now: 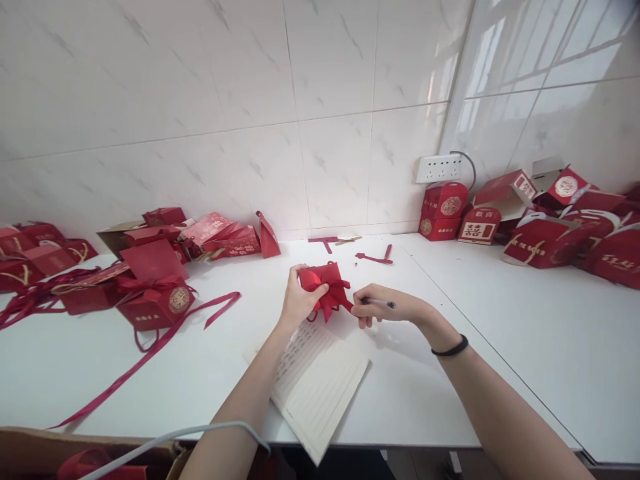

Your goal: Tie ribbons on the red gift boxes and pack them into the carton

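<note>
Above the table's middle, my left hand (pixel 303 298) grips a small red gift box (pixel 331 272) by its left side, thumb pressed on top. A red ribbon bow (pixel 327 293) sits on the box. My right hand (pixel 383 303) is closed on a ribbon tail (pixel 349 307) at the box's right side. A pen (pixel 379 303) also lies in the right hand, sticking out past the fingers. Under the hands lies an open lined notebook (pixel 330 383) with handwriting on its left page. A black band (pixel 450 347) circles my right wrist.
Red boxes (pixel 157 303) and a long loose ribbon (pixel 125 370) lie on the left. More red boxes (pixel 480 225) stand at the right by a power strip (pixel 439 168). Ribbon scraps (pixel 376 257) lie by the wall. A grey cable (pixel 200 427) crosses the front left.
</note>
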Available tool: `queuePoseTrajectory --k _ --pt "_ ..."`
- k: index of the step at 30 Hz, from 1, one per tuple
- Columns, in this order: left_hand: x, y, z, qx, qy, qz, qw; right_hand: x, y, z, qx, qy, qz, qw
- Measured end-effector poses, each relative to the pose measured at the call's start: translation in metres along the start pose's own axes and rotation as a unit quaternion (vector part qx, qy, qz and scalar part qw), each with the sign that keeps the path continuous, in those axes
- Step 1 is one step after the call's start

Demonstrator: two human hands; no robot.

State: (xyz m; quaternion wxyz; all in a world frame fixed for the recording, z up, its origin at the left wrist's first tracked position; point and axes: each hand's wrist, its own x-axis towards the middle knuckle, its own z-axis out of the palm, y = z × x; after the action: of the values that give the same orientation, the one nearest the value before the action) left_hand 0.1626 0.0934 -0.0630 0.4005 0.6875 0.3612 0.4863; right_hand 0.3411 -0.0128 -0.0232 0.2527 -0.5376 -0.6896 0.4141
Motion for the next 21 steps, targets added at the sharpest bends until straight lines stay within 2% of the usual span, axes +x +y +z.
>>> queuePoseTrajectory --k 16,19,21 --pt "0.001 0.001 -0.001 -0.02 -0.003 -0.007 1.0 -0.012 -0.003 -0.009 0.005 -0.039 0.007 0.999" --pt "0.005 -0.002 -0.006 -0.053 0.02 -0.024 0.998 -0.011 0.002 -0.011 -0.051 -0.037 0.047 0.997" --pt "0.007 -0.003 -0.009 -0.083 0.03 -0.04 0.995 -0.008 0.007 -0.01 -0.158 0.019 0.12 0.98"
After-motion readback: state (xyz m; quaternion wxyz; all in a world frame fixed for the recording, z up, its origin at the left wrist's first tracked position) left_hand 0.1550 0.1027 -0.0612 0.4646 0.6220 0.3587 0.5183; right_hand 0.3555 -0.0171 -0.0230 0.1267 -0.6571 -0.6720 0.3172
